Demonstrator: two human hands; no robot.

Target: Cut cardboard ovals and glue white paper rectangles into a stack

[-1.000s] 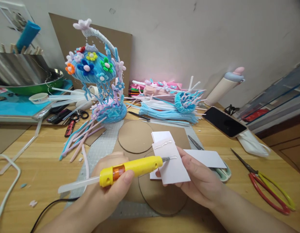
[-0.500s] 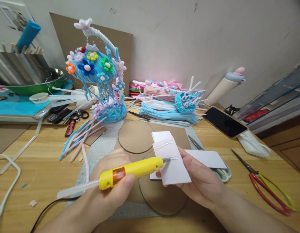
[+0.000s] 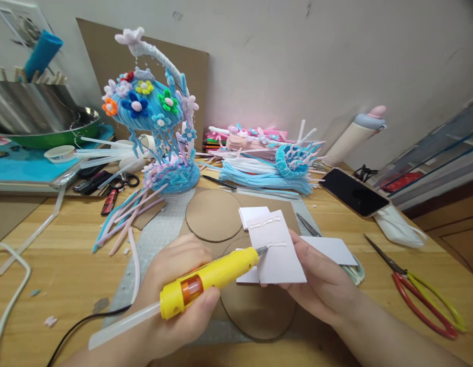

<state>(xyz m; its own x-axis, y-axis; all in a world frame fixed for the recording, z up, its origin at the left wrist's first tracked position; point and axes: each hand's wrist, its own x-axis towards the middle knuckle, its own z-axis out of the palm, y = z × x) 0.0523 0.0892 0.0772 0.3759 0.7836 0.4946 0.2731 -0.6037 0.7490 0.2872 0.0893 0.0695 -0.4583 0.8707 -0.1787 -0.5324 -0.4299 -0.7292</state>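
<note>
My left hand (image 3: 182,285) is closed around a yellow hot glue gun (image 3: 217,272), with a clear glue stick (image 3: 125,323) poking from its rear and a black cord trailing left. The metal nozzle touches a white card (image 3: 280,265) near the left end of a glue line. Another wavy line of white glue runs along the card's top edge. My right hand (image 3: 324,280) grips the card by its right side, fingers partly hidden beneath it. More white cards (image 3: 251,216) lie behind and below on brown cardboard (image 3: 285,209) marked with cut circles.
A blue pipe-cleaner lamp with flowers (image 3: 152,107) stands at the back left. Pipe-cleaner bundles (image 3: 263,176) lie along the wall. Red-and-yellow-handled scissors (image 3: 423,300), a phone (image 3: 354,191) and a white strip (image 3: 328,250) are on the right. A steel pot (image 3: 33,107) sits far left.
The held card has shifted right and slightly up, tilting a little. The glue gun's nozzle now sits at the left of a longer second glue line, and its rear has dropped.
</note>
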